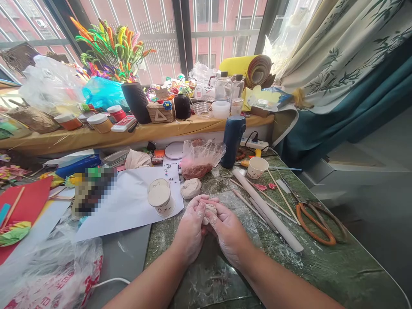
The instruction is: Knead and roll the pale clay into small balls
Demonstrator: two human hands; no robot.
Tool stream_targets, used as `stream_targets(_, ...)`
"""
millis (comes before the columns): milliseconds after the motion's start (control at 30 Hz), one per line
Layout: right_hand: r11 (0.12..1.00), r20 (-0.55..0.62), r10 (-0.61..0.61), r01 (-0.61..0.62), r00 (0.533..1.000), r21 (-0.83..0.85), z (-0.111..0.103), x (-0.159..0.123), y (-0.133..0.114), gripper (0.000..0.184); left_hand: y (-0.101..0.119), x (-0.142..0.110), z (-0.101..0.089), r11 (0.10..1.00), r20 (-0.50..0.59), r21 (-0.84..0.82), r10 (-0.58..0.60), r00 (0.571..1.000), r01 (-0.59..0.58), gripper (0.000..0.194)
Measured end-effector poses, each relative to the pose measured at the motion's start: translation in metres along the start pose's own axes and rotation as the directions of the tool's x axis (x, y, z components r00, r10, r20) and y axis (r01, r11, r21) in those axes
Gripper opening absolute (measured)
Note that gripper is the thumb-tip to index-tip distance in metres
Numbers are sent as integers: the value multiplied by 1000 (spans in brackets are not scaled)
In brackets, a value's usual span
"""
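The clay (210, 212) is held between the left hand (190, 229) and right hand (230, 231), both wrapped closely round it, thumbs on top; fingers hide most of it, so I cannot tell its long axis or where it points; a lump (191, 188) lies just beyond; the sheet (209, 283) is bare between the forearms; rightward, a roller (270, 210) slants, then scissors (317, 224); open table (344, 270) runs to the near right edge
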State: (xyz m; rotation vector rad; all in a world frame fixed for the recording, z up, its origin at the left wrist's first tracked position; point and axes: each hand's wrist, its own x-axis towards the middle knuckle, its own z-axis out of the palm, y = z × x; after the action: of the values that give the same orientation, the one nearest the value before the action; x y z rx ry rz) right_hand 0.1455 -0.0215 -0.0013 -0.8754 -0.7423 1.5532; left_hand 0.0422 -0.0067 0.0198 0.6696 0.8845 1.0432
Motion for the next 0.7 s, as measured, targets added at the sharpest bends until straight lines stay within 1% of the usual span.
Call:
stream_targets(167,997,-62,-65,63,996,-33,2,0,4,40,-2,3,-1,999,1,32,-8,1000,8,43)
stream_targets(267,999,-91,-37,37,995,-1,3,3,8,37,-2,6,-4,997,1,79,-4,1000,4,40)
stream_targets(333,996,-62,20,-14,998,89,5,5,8,36,-2,8,-7,994,16,109,1,1000,-3,38)
stream_targets(400,975,-15,62,-57,998,215,6,5,4,35,-1,9,-11,993,64,113,21,998,-28,40)
stream_targets(467,937,14,76,-76,997,340,6,4,-3,29,0,9,-15,991,135,119,52,989,-69,49)
stream_targets(533,890,35,103,-108,994,442,6,3,-10,24,2,9,-19,981,212,159,74,974,-109,64)
stream_targets(600,856,41,127,-130,991,500,4,2,-16,26,3,9,-21,960,268,240,79,960,-146,71)
stream_targets(700,858,20,126,-120,992,500,2,1,-19,24,6,8,-21,892,271,409,85,959,-195,66)
